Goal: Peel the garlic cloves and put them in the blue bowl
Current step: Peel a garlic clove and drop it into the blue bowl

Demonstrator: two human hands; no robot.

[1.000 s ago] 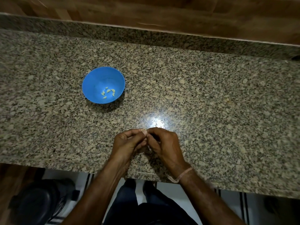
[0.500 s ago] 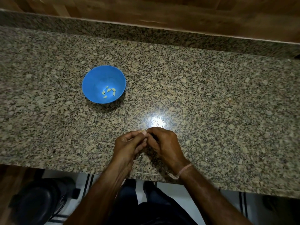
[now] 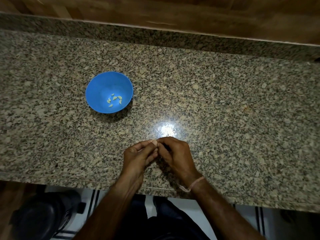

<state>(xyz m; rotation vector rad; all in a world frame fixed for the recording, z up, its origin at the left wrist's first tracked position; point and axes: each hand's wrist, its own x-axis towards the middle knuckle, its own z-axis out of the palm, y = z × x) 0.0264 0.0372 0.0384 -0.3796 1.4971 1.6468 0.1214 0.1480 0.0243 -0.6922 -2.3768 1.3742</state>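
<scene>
**peel_watcher:** ok so what are the hands doing here?

**granite_fan:** both are curled up and meeting fingertip to fingertip. The left hand and right hand are each pinching the same small pale garlic clove. Only a sliver of it pokes out at the top where the fingers meet, so I can't tell how much skin is on it. They're held close over the near edge of the speckled grey-brown granite worktop, and the right wrist has a thin pinkish thread bracelet.

**peel_watcher:** and the bowl?

**granite_fan:** the round blue plastic bowl sits upright on the worktop, further back and off to the left, well apart from the hands. There's a little cluster of peeled yellowish garlic cloves in the bottom, toward its right side.

**peel_watcher:** anything else around?

**granite_fan:** a bright glare spot on the stone just beyond the fingertips, a brown wooden panel along the back, and a dark rounded object on the floor at lower left. Too dim to say what that is.
</scene>
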